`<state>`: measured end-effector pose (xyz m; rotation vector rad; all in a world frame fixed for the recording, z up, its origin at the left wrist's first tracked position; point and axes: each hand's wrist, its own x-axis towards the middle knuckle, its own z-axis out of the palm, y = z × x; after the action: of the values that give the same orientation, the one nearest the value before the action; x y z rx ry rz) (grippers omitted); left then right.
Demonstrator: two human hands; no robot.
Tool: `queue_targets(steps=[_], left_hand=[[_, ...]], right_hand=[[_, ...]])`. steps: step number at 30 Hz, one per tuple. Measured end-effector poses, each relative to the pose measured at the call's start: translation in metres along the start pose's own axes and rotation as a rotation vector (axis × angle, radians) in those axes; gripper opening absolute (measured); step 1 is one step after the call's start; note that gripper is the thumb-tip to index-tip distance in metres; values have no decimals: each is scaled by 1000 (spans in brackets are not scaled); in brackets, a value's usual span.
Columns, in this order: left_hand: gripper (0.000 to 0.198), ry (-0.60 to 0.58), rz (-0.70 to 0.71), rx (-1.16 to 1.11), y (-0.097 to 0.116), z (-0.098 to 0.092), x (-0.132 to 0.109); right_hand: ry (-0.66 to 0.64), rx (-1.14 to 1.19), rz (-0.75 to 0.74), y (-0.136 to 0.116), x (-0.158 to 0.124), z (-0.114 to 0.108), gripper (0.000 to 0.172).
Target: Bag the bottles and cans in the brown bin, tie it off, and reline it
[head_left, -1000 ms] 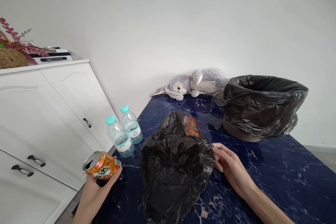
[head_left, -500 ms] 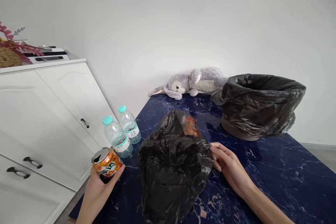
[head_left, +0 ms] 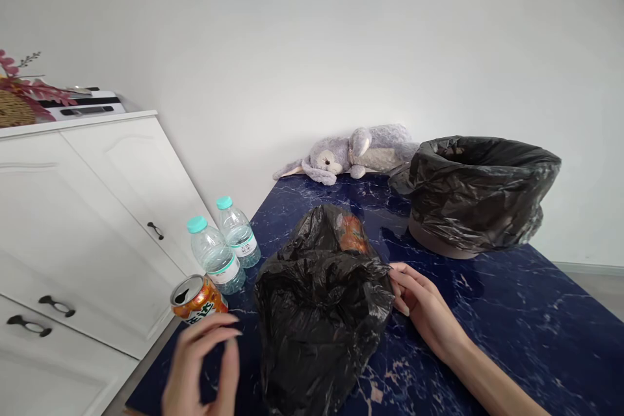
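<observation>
My left hand [head_left: 188,364], thumb and fingers parted around nothing, is in front of an orange can [head_left: 195,301] standing opened on the table [head_left: 492,322] near two bottles [head_left: 219,263], all unbagged. Something orange [head_left: 353,234] (another can, perhaps) seems already inside the black bag [head_left: 322,318]; my right hand [head_left: 429,312] pinches its edge.

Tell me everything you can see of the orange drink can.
The orange drink can has a glossy, metallic-looking body with bold white characters and a silvery lid with a dark opening, so it looks opened. It appears to stand upright near the left edge of the blue marbled table, close to the nearer water bottle. The left hand hides its lower part; whether fingers touch it is unclear.
</observation>
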<state>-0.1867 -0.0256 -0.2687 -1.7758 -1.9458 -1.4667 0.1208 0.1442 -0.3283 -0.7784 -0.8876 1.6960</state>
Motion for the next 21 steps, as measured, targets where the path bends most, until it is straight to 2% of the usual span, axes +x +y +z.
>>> queue_targets(steps=[1,2,5,7,9,11,13,15,18,21], left_hand=[[12,-151,62,-56,11,4,1],[20,-289,104,-105,20,9,4],[38,-657,115,-181,42,31,18],[46,-857,119,-165,49,49,30],[50,-984,179,-154,50,70,38],[53,-1041,272,-110,45,91,43],[59,-1041,349,3,38,112,45],[61,-969,380,109,35,129,47],[51,-820,345,162,39,149,53],[36,-772,307,125,49,166,64]], right_hand=[[-2,21,-1,0,0,0,35],[-5,43,-1,-1,0,0,35],[-34,112,13,-2,0,1,38],[-64,154,31,-4,-1,2,41],[-92,189,50,-5,-2,3,42],[-120,218,70,-7,-3,3,41],[-152,238,86,-8,-4,5,40],[-188,250,99,-9,-5,6,39],[-231,262,112,-7,-6,7,37],[-256,271,120,-5,-5,7,34]])
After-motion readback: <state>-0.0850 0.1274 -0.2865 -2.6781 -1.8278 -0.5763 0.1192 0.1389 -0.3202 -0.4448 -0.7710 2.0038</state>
